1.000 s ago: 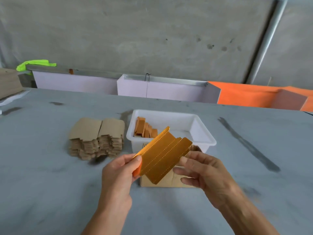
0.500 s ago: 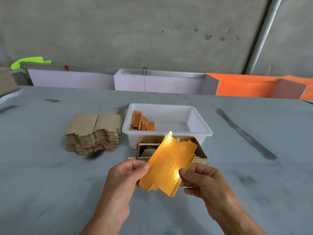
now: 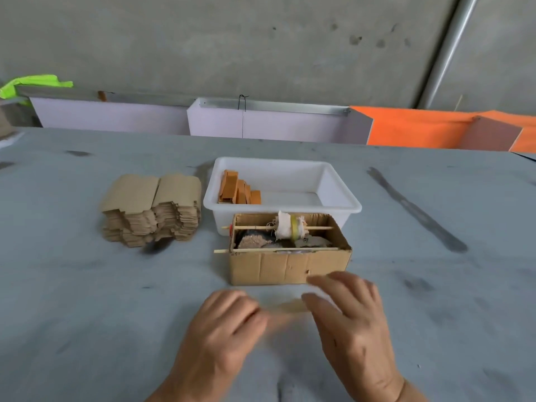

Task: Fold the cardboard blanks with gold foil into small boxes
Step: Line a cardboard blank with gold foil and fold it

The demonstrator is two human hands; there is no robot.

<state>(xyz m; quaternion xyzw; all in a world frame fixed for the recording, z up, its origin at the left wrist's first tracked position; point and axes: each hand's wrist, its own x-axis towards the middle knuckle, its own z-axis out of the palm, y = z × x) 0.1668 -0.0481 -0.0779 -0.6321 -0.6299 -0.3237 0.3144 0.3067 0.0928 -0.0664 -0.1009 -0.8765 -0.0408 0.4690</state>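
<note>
Head cam is all I've got, and the blank [image 3: 285, 310] being worked on is just a pale motion-blurred smear low over the table [image 3: 87, 314], between the two hands, so I can't tell how many of its creases are folded. The left hand [image 3: 223, 335] has its fingers curled in toward that smear, back of the hand up; looks like it's pinching an edge, but the blur hides the contact, so I can't call it. The right hand [image 3: 348, 320] is spread, fingers fairly straight, and I can't see it gripping anything.

Progress-wise, I'd say early days: only a few orange folded boxes [image 3: 239, 191] sit in the white tub's [image 3: 352, 206] left end, while a thick stack of flat blanks [image 3: 150, 210] waits just left of the tub.
</note>
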